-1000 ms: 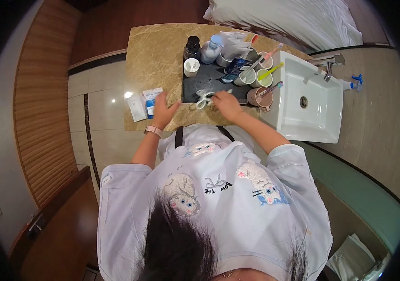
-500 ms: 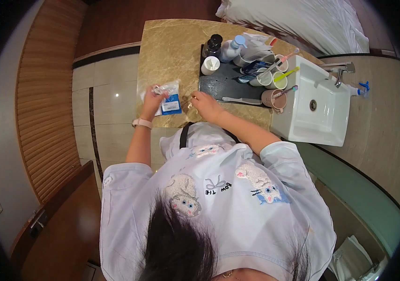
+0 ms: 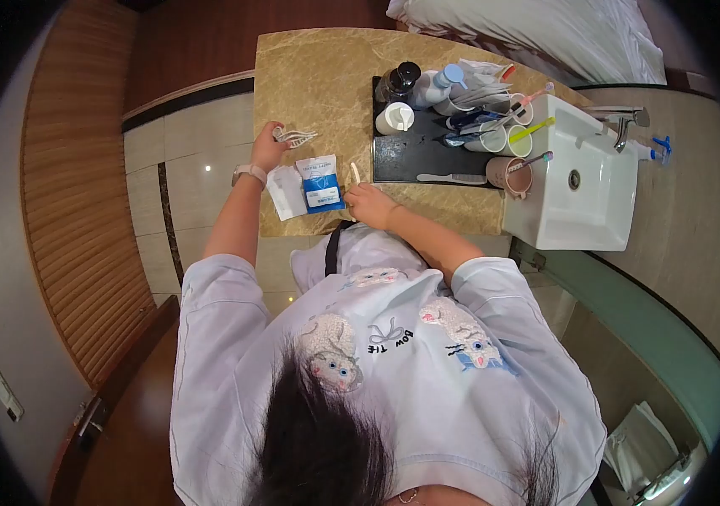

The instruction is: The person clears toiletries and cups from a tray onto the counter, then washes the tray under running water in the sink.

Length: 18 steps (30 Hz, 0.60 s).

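Note:
My left hand (image 3: 269,145) is closed on a small bunch of thin white plastic pieces that look like floss picks (image 3: 299,137), above the counter's left side. Below it, a blue-and-white packet (image 3: 323,196) lies flat on the marble, with a plain white packet or paper (image 3: 286,192) beside it on the left. Just right of the blue packet is my right hand (image 3: 370,205), fingers curled near the counter's front edge. A slender white piece (image 3: 355,173) shows at its knuckles; whether the fingers hold anything is hidden.
On the marble counter (image 3: 318,84), a black tray (image 3: 402,158) carries pump bottles (image 3: 395,120), cups with toothbrushes, tubes and a comb (image 3: 453,179). A pink cup (image 3: 509,177) stands beside the white sink (image 3: 596,202) with its faucet (image 3: 621,122).
My left hand has moved up and left off the blue packet with the white pieces, uncovering the packet and the white one beside it. My right hand has come slightly lower.

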Available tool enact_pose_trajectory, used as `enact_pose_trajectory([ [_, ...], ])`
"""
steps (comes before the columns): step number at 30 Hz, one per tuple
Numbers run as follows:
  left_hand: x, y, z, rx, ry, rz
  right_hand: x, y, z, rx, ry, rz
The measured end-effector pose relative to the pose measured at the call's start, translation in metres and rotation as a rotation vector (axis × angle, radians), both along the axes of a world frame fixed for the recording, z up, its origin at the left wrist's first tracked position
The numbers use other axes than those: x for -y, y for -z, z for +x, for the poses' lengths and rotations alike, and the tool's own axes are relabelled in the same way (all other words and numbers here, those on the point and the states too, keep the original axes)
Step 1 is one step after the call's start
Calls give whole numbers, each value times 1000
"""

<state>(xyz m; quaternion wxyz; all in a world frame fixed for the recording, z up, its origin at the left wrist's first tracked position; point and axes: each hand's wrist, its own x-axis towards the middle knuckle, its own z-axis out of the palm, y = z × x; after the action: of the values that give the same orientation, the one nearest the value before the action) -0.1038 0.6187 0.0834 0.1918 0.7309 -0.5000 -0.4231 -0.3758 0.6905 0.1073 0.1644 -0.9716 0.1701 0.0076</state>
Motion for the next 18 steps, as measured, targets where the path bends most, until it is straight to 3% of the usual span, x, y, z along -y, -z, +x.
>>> enact_pose_trajectory([
  [5, 5, 40, -2, 47, 76, -56, -8, 15, 3, 52, 115, 102],
  [11, 3, 29, -10, 174, 104, -92, -5, 4, 0, 107, 162, 155],
  [14, 0, 16, -18, 207, 32, -141, 0, -11, -8, 306, 231, 34],
  [18, -4, 10, -23, 331, 32, -124, 8, -27, -49, 258, 580, 117],
])
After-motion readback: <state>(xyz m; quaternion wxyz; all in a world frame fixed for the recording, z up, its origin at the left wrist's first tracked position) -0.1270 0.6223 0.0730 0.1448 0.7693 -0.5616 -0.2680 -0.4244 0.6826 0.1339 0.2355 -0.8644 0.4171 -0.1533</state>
